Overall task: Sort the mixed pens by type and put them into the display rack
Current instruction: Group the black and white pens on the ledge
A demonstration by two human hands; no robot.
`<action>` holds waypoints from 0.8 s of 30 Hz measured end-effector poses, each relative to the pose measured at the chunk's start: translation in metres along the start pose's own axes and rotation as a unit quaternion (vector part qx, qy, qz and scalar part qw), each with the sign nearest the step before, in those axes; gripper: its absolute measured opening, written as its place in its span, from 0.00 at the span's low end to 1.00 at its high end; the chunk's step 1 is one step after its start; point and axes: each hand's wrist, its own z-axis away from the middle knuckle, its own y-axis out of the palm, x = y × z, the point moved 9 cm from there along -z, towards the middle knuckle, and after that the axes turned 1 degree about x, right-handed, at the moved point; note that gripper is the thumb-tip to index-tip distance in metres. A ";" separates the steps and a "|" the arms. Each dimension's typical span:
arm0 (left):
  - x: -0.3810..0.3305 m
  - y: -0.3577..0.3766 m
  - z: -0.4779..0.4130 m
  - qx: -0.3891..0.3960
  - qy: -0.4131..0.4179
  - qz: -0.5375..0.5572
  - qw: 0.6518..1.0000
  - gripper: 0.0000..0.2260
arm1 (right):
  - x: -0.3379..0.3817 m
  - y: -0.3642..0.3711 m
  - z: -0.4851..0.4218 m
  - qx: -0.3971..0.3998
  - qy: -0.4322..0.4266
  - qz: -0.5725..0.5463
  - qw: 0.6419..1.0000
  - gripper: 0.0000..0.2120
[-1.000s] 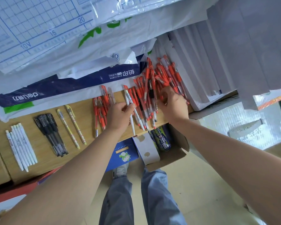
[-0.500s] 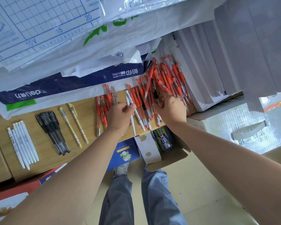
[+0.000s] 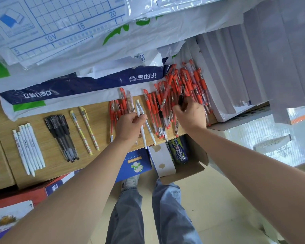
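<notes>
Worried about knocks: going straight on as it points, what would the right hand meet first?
Probably the heap of red pens just beyond the right hand, which holds a black pen; depth is unclear.

The wooden worktop (image 3: 51, 164) carries pens in groups. Left of the left fingers (image 3: 141, 118) lie two yellow pens (image 3: 84, 129), then a black bundle (image 3: 62, 138), then a row of white pens (image 3: 28, 148) farthest left. Red pens (image 3: 187, 85) are heaped under and beyond the right fingers (image 3: 178, 110), against stacked white paper (image 3: 227, 85).
</notes>
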 end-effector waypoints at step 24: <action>0.010 -0.018 0.007 -0.007 -0.006 0.009 1.000 0.17 | 0.034 0.035 0.021 0.080 -0.038 0.197 0.977 0.17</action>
